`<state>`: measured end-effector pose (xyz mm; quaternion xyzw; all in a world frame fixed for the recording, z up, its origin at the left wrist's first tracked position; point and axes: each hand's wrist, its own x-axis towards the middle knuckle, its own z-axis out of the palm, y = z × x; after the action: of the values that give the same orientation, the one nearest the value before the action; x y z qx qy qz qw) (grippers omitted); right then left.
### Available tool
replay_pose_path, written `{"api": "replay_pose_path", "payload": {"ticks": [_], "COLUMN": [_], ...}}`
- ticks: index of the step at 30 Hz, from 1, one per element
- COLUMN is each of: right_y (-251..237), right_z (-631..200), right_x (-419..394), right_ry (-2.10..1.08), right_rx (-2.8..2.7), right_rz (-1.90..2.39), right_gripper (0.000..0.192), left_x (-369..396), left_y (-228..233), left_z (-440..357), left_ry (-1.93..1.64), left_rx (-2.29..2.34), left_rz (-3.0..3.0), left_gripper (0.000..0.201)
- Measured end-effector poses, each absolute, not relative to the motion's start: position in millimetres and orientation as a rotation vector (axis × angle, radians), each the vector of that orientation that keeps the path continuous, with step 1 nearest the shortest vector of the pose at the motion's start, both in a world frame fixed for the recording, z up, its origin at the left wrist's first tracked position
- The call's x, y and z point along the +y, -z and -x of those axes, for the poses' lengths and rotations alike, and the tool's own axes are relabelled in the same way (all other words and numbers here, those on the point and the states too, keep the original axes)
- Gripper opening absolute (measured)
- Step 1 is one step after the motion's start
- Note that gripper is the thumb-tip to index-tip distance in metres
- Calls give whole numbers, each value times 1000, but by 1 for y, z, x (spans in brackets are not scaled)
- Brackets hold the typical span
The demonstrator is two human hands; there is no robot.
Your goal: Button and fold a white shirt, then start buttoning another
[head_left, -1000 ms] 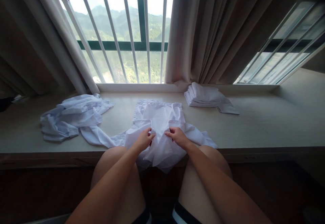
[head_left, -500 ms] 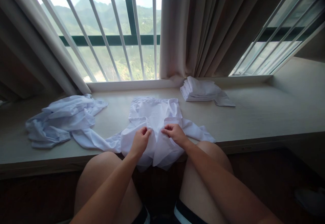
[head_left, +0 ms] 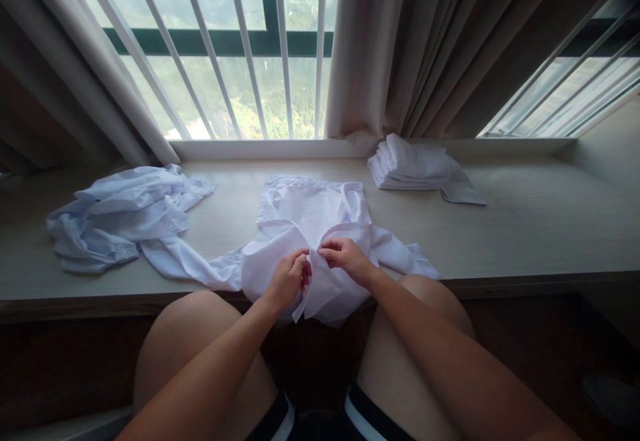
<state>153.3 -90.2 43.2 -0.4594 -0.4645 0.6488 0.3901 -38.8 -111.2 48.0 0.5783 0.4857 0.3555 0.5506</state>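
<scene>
Left hand (head_left: 289, 279) and right hand (head_left: 345, 259) nearly touching, each pinching the white shirt (head_left: 310, 227) front edge; shirt body stretching straight ahead on the worktop (head_left: 525, 227), hem overhanging.

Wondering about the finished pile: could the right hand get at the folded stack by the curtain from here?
Probably yes, once it lets go: the right hand is pinching the white shirt, and only bare ledge lies between it and the folded stack.

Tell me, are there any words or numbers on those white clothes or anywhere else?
None can be read: no words, labels or numbers show on the white cloth shirt in both hands, the crumpled pale blue heap, the folded white stack or the pale wooden ledge.
</scene>
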Motion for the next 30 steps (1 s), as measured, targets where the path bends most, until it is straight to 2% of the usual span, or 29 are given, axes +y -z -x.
{"api": "replay_pose_path", "payload": {"ticks": [3, 10, 19, 26, 30], "right_y": [-43, -40, -45, -45, -42], "right_z": [-155, -153, -154, -153, -153], "right_x": [-91, -91, -94, -94, -95], "right_ry": [-1655, -1669, -1645, -1632, -1623], "right_rx": [-1198, -1305, -1278, -1269, -1308], "right_rz": [1176, 1164, 1172, 1147, 1158], "right_gripper": [42, 41, 39, 39, 37], "left_x": [-109, -106, -105, -110, -114], "left_y": [-51, -48, -43, -47, -50], "left_z": [42, 44, 48, 49, 46], "left_ry": [-834, -861, -969, -945, -958], "left_rx": [1179, 1251, 1351, 1492, 1465], "left_rz": [-1368, -1365, -1547, -1718, -1722], "left_gripper": [41, 42, 34, 13, 14]}}
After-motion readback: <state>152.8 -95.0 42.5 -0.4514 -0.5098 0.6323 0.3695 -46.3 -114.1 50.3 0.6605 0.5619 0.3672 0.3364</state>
